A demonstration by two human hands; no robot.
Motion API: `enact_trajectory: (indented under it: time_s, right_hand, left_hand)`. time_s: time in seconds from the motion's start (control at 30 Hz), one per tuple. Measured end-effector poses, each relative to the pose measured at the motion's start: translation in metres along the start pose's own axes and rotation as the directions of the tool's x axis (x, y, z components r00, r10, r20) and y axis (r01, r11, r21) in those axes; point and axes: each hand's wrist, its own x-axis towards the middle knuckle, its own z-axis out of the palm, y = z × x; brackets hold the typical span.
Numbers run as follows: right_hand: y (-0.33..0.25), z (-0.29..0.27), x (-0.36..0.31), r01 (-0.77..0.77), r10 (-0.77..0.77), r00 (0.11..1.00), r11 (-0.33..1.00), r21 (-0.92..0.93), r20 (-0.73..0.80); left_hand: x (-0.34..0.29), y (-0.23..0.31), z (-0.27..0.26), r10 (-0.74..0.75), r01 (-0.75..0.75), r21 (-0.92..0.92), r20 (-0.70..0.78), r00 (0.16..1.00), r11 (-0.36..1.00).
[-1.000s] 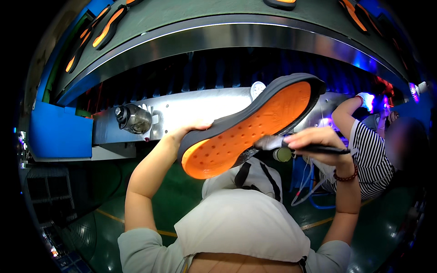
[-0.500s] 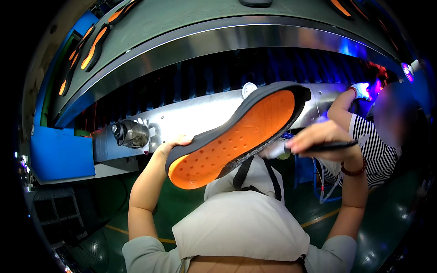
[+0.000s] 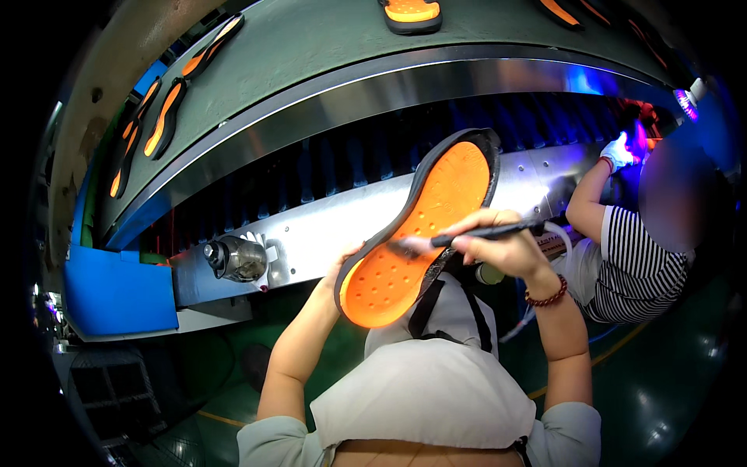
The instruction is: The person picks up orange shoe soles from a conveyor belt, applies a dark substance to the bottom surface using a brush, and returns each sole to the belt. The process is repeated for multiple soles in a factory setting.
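A shoe sole [image 3: 451, 183] with an orange inner face and black rim is held up in front of me, tilted with its far end to the right. My left hand [image 3: 341, 266] grips its left edge near the heel, fingers partly hidden behind it. In my right hand [image 3: 502, 247] is a brush [image 3: 489, 231] with a dark handle. Its blurred pale bristles lie over the middle of the orange face, just above the dotted holes, and appear to touch it.
Beyond a metal ledge [image 3: 342, 214] runs a green conveyor belt [image 3: 311, 54] carrying several orange-and-black soles [image 3: 163, 121]. A clear jar with a black top [image 3: 237, 259] stands on the ledge's left. At right sits a co-worker in a striped shirt [image 3: 634, 265], gloved hand [image 3: 618, 152] under purple light.
The brush has moved left from the sole's lower right rim onto the orange face. The sole has turned steeper. More of a sole on the belt shows at the top.
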Motion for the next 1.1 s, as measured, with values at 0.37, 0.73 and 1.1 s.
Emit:
enact_trajectory:
  time_s: [0.37,0.73,1.1]
  right_hand:
    - [0.043,0.04,0.004,0.266,-0.655,0.71,0.589,-0.763,-0.258]
    - [0.019,-0.011,0.007,0.208,-0.221,0.966,0.973,-0.105,-0.131]
    - [0.041,0.059,-0.004,0.327,-0.625,0.771,0.553,-0.766,-0.123]
  left_hand:
    - [0.01,-0.001,-0.007,0.011,-0.011,-0.032,0.008,1.0,0.999]
    - [0.007,-0.003,-0.011,0.003,-0.003,-0.055,0.007,1.0,0.998]
    - [0.015,-0.013,-0.008,0.04,-0.036,-0.092,0.039,0.998,0.995]
